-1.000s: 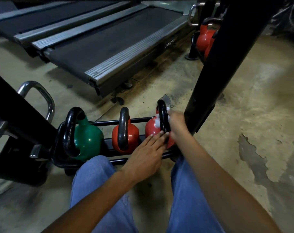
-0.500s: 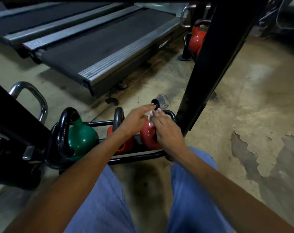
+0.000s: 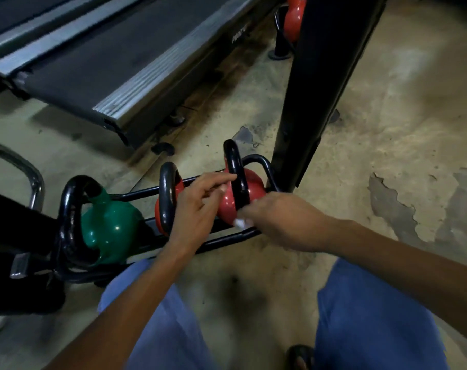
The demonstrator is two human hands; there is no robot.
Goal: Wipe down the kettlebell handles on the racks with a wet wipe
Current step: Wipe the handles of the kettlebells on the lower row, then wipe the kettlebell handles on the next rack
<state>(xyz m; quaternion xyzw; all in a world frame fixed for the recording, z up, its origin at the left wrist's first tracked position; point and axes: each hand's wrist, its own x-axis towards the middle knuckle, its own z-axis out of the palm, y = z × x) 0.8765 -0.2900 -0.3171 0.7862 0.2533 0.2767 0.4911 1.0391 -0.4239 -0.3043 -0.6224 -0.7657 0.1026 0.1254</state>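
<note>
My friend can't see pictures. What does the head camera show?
A person's right hand holds a white wipe at the black handle of a red kettlebell on a low rack; the left hand reaches toward it. A green kettlebell and another red one sit alongside.

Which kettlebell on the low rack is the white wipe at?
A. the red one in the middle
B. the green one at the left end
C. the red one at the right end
C: the white wipe shows under the right hand, low against the right-end red kettlebell.
</note>
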